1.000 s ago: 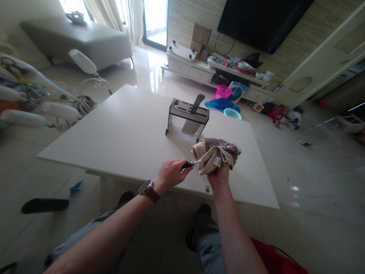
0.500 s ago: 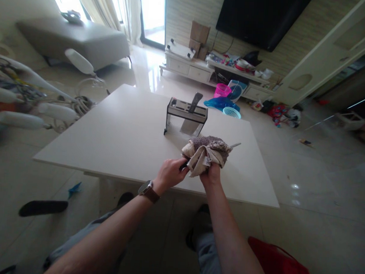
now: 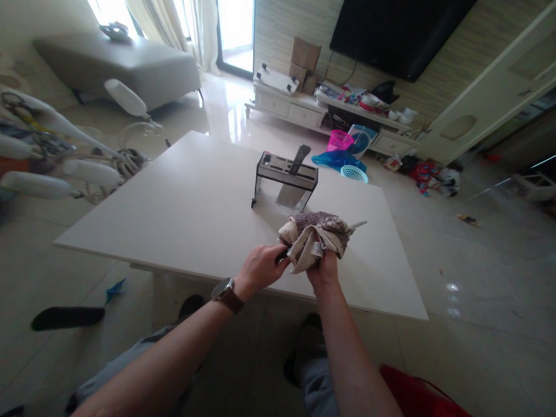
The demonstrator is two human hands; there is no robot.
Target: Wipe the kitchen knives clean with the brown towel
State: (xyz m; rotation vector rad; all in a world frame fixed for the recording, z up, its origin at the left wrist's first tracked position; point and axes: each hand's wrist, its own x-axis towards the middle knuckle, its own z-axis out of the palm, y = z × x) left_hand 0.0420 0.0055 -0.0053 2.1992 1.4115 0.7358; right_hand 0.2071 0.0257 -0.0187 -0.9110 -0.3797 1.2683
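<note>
A: Head view on my monitor. Largest item first?

B: The white worktop [image 3: 182, 199]. I have it spanning the middle of the scene, its near edge running just in front of the person's legs.

A: Next in size?

B: A dark television [image 3: 399, 33], on the far wall, right of centre. After that, a clear-sided stand [image 3: 266, 167] with dark edges, upright on the worktop, a little right of centre. I note one broad-bladed knife [image 3: 300, 159] in it, black handle leaning up out of the top.

A: And the cloth [image 3: 320, 227]?

B: Brown and beige, bunched up, over the near right part of the worktop, nearer than the stand. It wraps a black-handled tool [image 3: 360, 223]; a thin grey tip pokes out on the right. Blade or rod, I cannot tell.

A: State of the hands?

B: Left hand [image 3: 260, 269]: fingers curled, pinching the dark handle at the cloth's left side. Right hand [image 3: 325, 268]: gripping the cloth from its near side, fingertips hidden in the folds.

A: Smallest entry?

B: A wristwatch [image 3: 223, 288], brown strap, left wrist.
</note>
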